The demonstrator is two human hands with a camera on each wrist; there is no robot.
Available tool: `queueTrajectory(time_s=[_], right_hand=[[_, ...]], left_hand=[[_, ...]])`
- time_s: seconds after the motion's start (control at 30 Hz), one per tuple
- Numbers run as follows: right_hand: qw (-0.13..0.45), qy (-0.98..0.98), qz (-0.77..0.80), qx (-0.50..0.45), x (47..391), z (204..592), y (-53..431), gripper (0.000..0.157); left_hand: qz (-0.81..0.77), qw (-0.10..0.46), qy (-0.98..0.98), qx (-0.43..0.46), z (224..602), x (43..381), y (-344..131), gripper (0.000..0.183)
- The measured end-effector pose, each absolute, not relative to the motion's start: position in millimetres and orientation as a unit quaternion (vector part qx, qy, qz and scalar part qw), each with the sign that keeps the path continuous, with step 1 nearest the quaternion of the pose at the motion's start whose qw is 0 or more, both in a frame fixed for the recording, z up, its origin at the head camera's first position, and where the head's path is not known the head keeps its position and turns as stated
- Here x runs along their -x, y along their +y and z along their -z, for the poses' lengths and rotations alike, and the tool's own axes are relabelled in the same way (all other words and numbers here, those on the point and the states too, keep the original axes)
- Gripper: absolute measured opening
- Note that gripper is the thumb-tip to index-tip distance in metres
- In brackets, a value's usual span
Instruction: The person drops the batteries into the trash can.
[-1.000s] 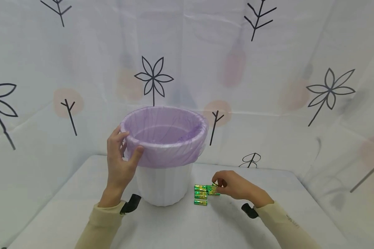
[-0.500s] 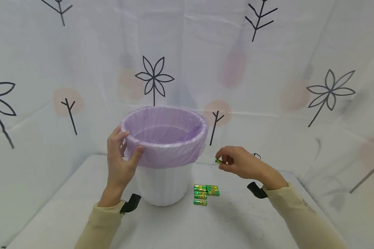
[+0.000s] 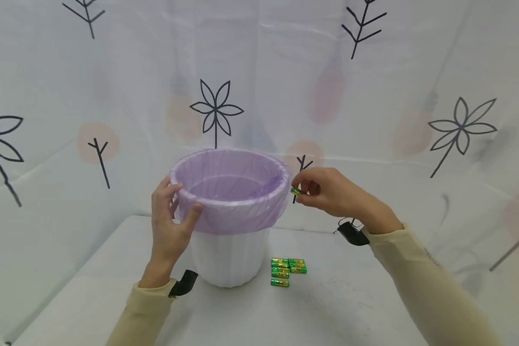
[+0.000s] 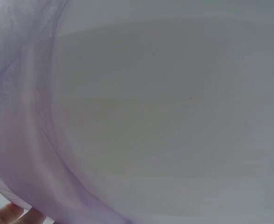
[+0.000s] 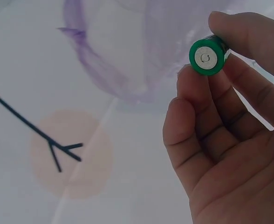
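Observation:
A white trash can (image 3: 229,257) with a purple plastic liner (image 3: 233,218) folded over its rim stands upright on the table. My left hand (image 3: 170,226) grips its lined left side just below the rim, thumb in front and fingers round the side; only fingertips (image 4: 9,214) show in the left wrist view. Between the thumb and fingers of my right hand (image 3: 333,192) a green and gold battery (image 5: 207,57) is pinched, one flat end facing the right wrist camera. That hand is raised just right of the rim. Several matching batteries (image 3: 280,273) lie in two columns beside the can.
The table (image 3: 328,307) has a white cover. Behind it hangs a white curtain (image 3: 259,72) printed with black flowers and twigs. A black strap mount (image 3: 183,282) sits on the left wrist, another mount (image 3: 353,234) on the right.
My right hand has lifted one battery from the group on the table, then brought it up and left to the can's rim. The left hand has stayed on the can.

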State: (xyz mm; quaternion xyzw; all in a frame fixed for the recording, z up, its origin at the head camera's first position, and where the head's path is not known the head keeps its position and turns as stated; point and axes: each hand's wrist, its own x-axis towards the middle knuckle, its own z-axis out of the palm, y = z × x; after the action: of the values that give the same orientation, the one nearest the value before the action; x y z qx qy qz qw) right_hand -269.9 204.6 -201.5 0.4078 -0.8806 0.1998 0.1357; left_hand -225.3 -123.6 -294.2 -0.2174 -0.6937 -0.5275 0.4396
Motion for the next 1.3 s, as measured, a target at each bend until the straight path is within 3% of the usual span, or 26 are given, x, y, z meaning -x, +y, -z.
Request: queueTrajectory(time_s=[0.33,0.63,1.3], right_hand=[[0.155,-0.86,-0.205,-0.44,285,174,162,0.019],[0.097,-0.88,-0.215,-0.411,298,177,133,0.018],[0.05,-0.902,-0.194,-0.383,330,188,96,0.018]], left_hand=[[0.524,0.444,-0.694,0.216,295,226,-126,0.049],[0.528,0.432,-0.699,0.215,295,226,-124,0.051],[0.524,0.438,-0.697,0.22,294,226,-125,0.05]])
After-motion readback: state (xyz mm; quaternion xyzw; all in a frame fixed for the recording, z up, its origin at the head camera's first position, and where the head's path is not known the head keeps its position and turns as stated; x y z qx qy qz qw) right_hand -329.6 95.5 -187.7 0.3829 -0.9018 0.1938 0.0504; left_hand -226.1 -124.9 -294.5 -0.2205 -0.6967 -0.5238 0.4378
